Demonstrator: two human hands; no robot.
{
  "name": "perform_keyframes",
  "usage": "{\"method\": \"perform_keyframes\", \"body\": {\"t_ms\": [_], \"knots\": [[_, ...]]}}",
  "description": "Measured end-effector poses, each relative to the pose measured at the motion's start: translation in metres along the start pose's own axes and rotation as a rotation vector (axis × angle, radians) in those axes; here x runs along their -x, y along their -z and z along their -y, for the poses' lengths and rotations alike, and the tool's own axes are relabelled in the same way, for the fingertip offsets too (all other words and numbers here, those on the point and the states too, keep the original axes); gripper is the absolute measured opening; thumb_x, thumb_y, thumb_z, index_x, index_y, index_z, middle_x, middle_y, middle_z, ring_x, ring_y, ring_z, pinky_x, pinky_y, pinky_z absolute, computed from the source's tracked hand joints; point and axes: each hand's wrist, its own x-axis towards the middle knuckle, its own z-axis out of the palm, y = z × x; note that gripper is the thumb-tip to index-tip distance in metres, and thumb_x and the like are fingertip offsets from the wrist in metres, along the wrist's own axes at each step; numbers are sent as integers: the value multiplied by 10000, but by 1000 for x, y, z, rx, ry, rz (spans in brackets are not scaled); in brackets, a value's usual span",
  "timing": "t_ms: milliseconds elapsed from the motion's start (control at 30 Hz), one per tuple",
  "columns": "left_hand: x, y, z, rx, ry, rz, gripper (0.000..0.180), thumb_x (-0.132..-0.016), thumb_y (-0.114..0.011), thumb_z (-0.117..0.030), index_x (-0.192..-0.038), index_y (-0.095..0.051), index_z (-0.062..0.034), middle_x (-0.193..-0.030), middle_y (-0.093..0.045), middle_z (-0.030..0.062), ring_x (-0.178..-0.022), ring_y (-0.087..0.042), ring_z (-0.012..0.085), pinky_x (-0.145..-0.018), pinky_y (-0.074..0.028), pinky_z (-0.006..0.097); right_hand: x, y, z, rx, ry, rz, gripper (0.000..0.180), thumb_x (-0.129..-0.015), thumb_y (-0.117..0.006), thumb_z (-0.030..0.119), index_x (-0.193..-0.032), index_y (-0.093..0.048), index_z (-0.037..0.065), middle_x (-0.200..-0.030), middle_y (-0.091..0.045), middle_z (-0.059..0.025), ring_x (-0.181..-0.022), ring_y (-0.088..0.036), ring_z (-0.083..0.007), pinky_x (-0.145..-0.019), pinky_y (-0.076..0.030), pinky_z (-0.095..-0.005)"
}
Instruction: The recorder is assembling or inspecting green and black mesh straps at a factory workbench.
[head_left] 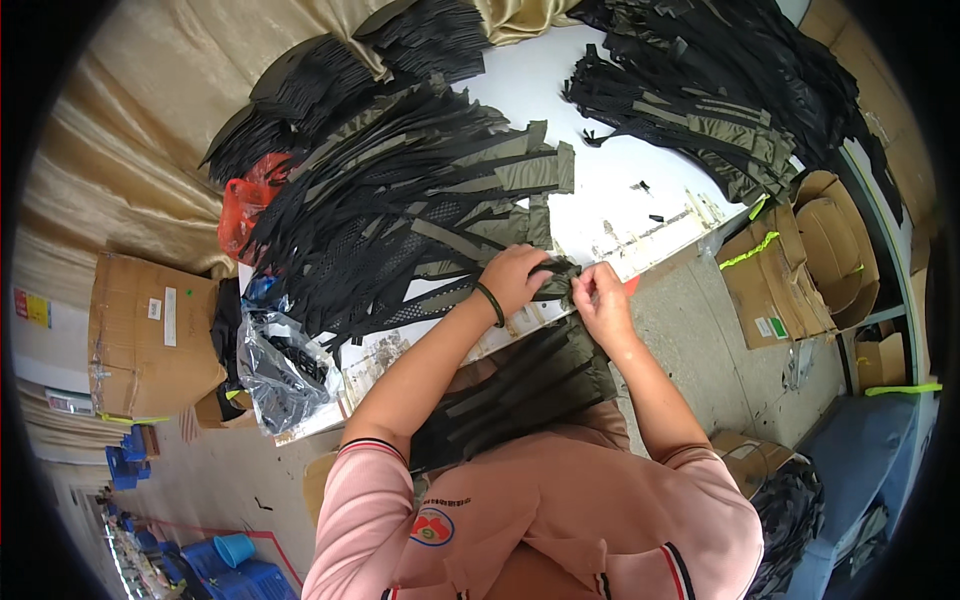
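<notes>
At the table's front edge, my left hand (513,280) is closed on the end of an olive-green and black fabric piece (560,284). Close beside it to the right, my right hand (603,305) pinches the same end between thumb and fingers. Exactly what lies between the fingertips is too small to make out. Left of my hands spreads a large heap of cut pieces in black mesh (370,230) with olive panels and dark strips. Over my lap, below the edge, hangs more dark olive fabric (540,385).
Another heap of black and olive pieces (720,130) lies at the far right of the white table (600,215). Stacked black pieces (310,80) stand at the back. Cardboard boxes (155,330) flank the table, with a clear plastic bag (285,375) at its left corner.
</notes>
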Motion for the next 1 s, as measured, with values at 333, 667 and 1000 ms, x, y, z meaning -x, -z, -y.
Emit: {"method": "perform_keyframes", "body": {"t_ms": [333,667,1000], "knots": [[-25,25,16,40,130,-656,227,-745,-686,-88,-956,-616,-45,-971,-574,123,-947,-538,296,-824,-448,368,-4,-1,-2,52,53,47,155,-761,-631,9,-775,-477,19,-759,-523,-140,-718,-544,-344,-623,-444,-402],[6,-3,-2,461,239,58,103,-840,-621,-83,-920,-588,-26,-786,-594,40,-699,-526,119,-661,-441,258,-13,-8,19,213,257,-120,192,-756,-678,62,-868,-524,39,-774,-538,-130,-709,-551,-312,-636,-440,-376],[20,-6,-16,556,462,-135,267,-791,-736,-152,-772,-514,-4,-667,-560,22,-606,-480,84,-575,-428,257,-20,-12,11,230,342,90,208,-808,-630,80,-1011,-583,78,-711,-615,-112,-610,-608,-283,-531,-448,-356]]}}
